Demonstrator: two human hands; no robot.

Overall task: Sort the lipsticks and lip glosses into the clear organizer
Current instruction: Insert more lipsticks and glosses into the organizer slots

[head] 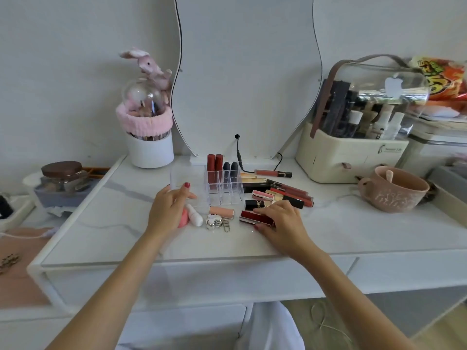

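Reaching over the white marble-patterned tabletop (106,223), my right hand (280,223) curls its fingers and thumb round a dark red rectangular lipstick case with a silver edge (256,218), which lies flat on the surface. My left hand (168,208) rests with loosely relaxed fingers, holding nothing, its fingertips against the near left side of the clear acrylic compartmented organizer (217,188). In the organizer's far compartments, beyond the left hand, stand two reddish-brown lip gloss tubes (214,170) and, just beside them, two dark grey bullet-shaped lipsticks (230,173), all upright. Just right of the left hand lie a pink round case with a white tube (190,215) against it, a peach cylindrical lipstick (222,211) and a silver charm keychain (214,221). Just beyond the right hand lies a black square lipstick with a gold emblem (256,204), and past it a loose heap of red, pink and black lipsticks and glosses (285,192). Farther right of the right hand stands a pink speckled ceramic mug (396,195).
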